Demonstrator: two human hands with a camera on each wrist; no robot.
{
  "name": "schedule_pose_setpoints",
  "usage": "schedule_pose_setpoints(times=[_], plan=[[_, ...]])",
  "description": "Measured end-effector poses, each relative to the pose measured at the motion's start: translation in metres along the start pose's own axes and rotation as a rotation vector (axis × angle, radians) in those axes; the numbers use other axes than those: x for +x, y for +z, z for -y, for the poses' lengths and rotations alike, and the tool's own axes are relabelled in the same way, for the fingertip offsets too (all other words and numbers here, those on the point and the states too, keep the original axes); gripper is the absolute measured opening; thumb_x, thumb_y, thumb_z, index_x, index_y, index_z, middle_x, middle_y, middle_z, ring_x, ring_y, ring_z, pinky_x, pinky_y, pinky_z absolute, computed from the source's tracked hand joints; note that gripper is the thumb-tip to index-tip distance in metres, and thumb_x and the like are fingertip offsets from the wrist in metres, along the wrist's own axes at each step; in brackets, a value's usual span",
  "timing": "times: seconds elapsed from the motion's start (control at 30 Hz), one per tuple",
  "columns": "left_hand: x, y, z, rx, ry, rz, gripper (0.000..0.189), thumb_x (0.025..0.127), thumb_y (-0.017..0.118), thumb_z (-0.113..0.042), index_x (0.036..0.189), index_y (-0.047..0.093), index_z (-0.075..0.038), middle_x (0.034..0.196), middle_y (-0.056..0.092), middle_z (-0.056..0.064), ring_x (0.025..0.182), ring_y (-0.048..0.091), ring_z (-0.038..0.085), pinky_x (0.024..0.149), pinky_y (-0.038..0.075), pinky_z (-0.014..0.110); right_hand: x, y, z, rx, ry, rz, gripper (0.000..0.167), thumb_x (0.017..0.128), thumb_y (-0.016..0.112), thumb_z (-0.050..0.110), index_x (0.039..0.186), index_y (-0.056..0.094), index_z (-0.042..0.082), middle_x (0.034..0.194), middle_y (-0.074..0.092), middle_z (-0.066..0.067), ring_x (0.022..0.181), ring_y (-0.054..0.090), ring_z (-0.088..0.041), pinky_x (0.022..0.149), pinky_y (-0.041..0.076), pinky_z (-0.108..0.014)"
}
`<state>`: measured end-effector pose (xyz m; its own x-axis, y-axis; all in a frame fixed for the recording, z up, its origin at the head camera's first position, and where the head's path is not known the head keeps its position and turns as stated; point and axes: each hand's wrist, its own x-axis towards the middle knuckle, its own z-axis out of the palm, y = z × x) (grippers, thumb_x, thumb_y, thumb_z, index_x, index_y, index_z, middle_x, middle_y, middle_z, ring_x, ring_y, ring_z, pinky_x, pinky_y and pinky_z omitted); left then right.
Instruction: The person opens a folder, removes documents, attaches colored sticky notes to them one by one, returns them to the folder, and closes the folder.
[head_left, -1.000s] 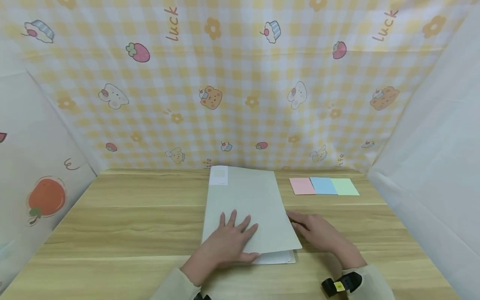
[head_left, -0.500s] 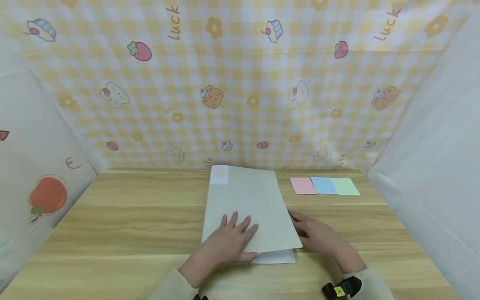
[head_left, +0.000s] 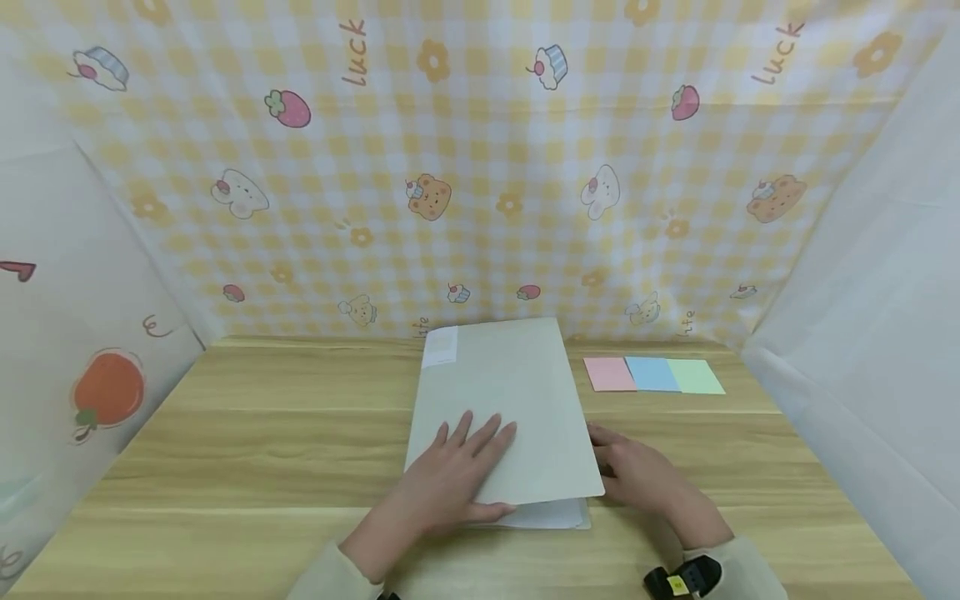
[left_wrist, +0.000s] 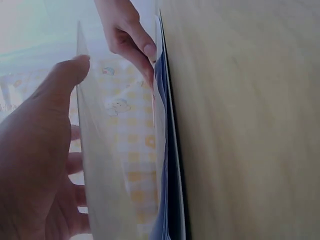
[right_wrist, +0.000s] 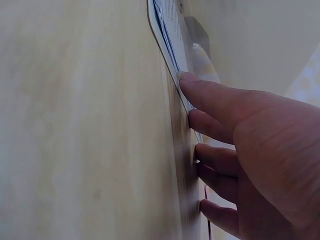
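A pale grey folder (head_left: 517, 383) with a white label (head_left: 441, 346) at its far left corner lies on the table, its front cover partly lifted on the right side. My left hand (head_left: 453, 479) rests on that cover with fingers stretched out; in the left wrist view the thumb lies at the cover's edge. Under the cover, pages (head_left: 551, 514) show at the near edge, and the left wrist view shows dark blue edges among them. My right hand (head_left: 645, 475) is at the folder's right side, fingertips and thumb (right_wrist: 200, 87) touching the edge of the pages, nothing gripped.
Pink (head_left: 610, 374), blue (head_left: 652, 374) and green (head_left: 697, 377) paper squares lie in a row at the back right of the wooden table (head_left: 262, 458). A yellow checked cloth (head_left: 487, 250) hangs behind, with white cloth on both sides.
The cover's far right corner has risen. My left hand's fingers have drawn closer together and the hand has shifted slightly left. My right fingertips have moved in a little under the cover's edge.
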<state>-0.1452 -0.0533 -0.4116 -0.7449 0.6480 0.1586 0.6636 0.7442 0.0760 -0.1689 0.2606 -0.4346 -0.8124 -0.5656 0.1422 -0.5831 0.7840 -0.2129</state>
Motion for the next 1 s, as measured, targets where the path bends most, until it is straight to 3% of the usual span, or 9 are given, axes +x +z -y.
schedule_pose_setpoints(times=[0.17,0.43,0.53,0.7,0.83,1.0], plan=[[-0.004,-0.002,0.004,0.028,0.051,-0.117,0.098,0.090,0.057,-0.070,0.163,0.016,-0.018,0.166,0.033,0.010,0.145,0.044,0.040,0.109,0.048,0.055,0.000,-0.002,0.001,-0.003,0.028,0.019,0.035,0.091,0.075,0.031,0.124,0.074,0.020,0.144,0.060,-0.018,0.126,0.063,-0.037,0.093,0.057,-0.049],[-0.007,-0.008,0.018,0.278,0.283,-0.425,0.091,0.086,0.071,-0.059,0.155,0.037,-0.010,0.159,0.044,0.012,0.143,0.050,0.028,0.114,0.046,0.044,0.001,-0.004,0.003,-0.015,0.046,0.020,0.040,0.091,0.074,0.038,0.127,0.073,0.021,0.145,0.059,-0.018,0.122,0.066,-0.037,0.089,0.059,-0.048],[-0.011,-0.013,0.023,0.317,0.349,-0.509,0.079,0.093,0.066,-0.050,0.156,0.036,-0.013,0.158,0.045,0.013,0.143,0.049,0.028,0.115,0.044,0.044,0.001,-0.004,0.003,-0.004,0.051,0.027,0.044,0.091,0.072,0.043,0.128,0.072,0.018,0.145,0.059,-0.019,0.124,0.065,-0.038,0.090,0.058,-0.049],[-0.020,-0.018,0.029,0.291,0.463,-0.624,0.051,0.110,0.040,-0.021,0.160,0.030,-0.018,0.164,0.037,0.012,0.150,0.039,0.030,0.122,0.034,0.049,0.003,-0.005,0.004,0.012,0.095,0.063,0.053,0.094,0.066,0.050,0.133,0.067,0.014,0.147,0.056,-0.021,0.126,0.063,-0.040,0.093,0.057,-0.051],[-0.025,-0.021,0.032,0.341,0.519,-0.702,0.052,0.111,0.033,-0.011,0.161,0.026,-0.020,0.170,0.021,0.009,0.157,0.024,0.029,0.127,0.023,0.051,0.004,-0.006,0.006,0.003,0.115,0.077,0.054,0.094,0.067,0.050,0.135,0.066,0.014,0.147,0.056,-0.021,0.125,0.063,-0.039,0.093,0.057,-0.051],[-0.030,-0.027,0.036,0.451,0.526,-0.809,0.056,0.109,0.036,-0.007,0.162,0.025,-0.021,0.172,0.011,0.007,0.160,0.012,0.029,0.129,0.014,0.052,0.005,-0.006,0.007,0.004,0.125,0.085,0.056,0.093,0.067,0.051,0.135,0.066,0.015,0.147,0.056,-0.021,0.126,0.063,-0.040,0.093,0.057,-0.051]])
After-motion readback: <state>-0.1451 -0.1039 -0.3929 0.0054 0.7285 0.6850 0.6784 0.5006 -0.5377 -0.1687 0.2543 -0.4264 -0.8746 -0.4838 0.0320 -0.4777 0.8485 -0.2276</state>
